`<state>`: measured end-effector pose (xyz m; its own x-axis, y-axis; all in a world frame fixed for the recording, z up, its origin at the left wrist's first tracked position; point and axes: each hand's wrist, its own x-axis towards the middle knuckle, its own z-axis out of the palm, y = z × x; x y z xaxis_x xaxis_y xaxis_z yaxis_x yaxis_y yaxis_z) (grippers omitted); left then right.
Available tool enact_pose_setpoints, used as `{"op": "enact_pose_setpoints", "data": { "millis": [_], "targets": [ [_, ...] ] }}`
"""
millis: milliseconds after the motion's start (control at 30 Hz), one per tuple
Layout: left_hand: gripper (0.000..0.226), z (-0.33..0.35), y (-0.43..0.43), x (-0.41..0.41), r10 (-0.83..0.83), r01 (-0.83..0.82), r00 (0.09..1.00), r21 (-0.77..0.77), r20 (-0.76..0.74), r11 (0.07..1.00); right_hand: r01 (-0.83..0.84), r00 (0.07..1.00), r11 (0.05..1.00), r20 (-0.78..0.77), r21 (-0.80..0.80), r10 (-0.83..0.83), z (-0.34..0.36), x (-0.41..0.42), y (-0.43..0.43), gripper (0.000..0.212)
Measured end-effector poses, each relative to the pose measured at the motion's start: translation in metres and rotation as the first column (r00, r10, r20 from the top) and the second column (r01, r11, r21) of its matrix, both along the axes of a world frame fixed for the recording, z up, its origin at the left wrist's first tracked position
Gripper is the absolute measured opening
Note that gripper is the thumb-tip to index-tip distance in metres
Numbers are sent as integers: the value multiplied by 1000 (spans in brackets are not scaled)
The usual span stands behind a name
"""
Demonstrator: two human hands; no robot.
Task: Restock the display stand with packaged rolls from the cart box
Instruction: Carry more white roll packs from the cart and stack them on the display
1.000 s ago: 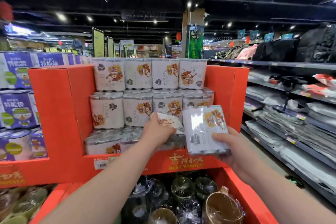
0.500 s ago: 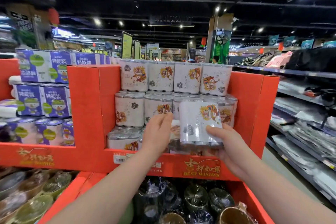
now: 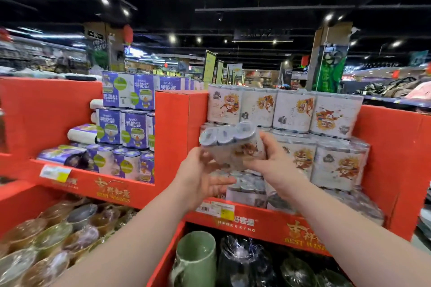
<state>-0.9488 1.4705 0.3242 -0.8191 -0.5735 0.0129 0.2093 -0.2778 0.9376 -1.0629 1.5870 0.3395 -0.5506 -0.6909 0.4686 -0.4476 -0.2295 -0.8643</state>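
before the orange display stand [image 3: 394, 158], in front of its stacked white packs [image 3: 335, 165]: tilted pack of rolls [image 3: 233, 144], round ends turned up and left. clamped by right hand [image 3: 275, 165], thumb on top, fingers curled underneath. cupped below its left edge by left hand [image 3: 200, 179], fingers straight and slightly apart. purple packs [image 3: 121, 128] in neighbouring bay.

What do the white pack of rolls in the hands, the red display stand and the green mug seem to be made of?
White pack of rolls: likely paper rolls in glossy plastic film; it glints. Red display stand: probably matte printed cardboard, with folded edges. Green mug: seems glazed ceramic, smooth sheen.
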Motion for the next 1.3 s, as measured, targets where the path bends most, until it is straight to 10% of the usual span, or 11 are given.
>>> {"op": "enact_pose_setpoints", "data": {
  "millis": [167, 267, 400, 667, 933, 1067, 1167, 1300],
  "targets": [
    [22, 3, -12, 10, -81, 81, 997, 33, -13, 996, 176, 874, 980, -473, 97, -110, -5, -8, -16, 40],
    [33, -3, -18, 5, 1, -1, 994, 1, -109, 1000, 154, 963, 979, -240, 131, -119, -8, -10, -21, 56],
    [64, -9, -27, -2, 49, -65, 981, -80, -189, 995, -15, 952, 987, 303, 163, -36, 2, -9, -21, 28],
    [66, -7, -36, -14, -16, -56, 977, -330, -211, 942, -34, 959, 979, 284, 200, -25, 8, -17, -22, 40],
    [38, -16, -32, -31, 56, -61, 996, -81, -62, 995, -62, 790, 997, 607, -54, 82, 2, -14, -39, 39],
    [47, 0, -39, -35, 162, -184, 977, -168, -137, 968, 56, 876, 996, 475, 71, -83, 5, -27, -35, 71],
    [56, 15, -49, -34, 232, -270, 962, -395, -142, 878, 325, 944, 924, -17, 199, -329, 17, -29, -27, 86],
    [42, 27, -46, -40, 235, -187, 971, -742, -42, 644, 267, 936, 907, -313, 326, -163, 29, -23, -33, 78]
  ]
}}
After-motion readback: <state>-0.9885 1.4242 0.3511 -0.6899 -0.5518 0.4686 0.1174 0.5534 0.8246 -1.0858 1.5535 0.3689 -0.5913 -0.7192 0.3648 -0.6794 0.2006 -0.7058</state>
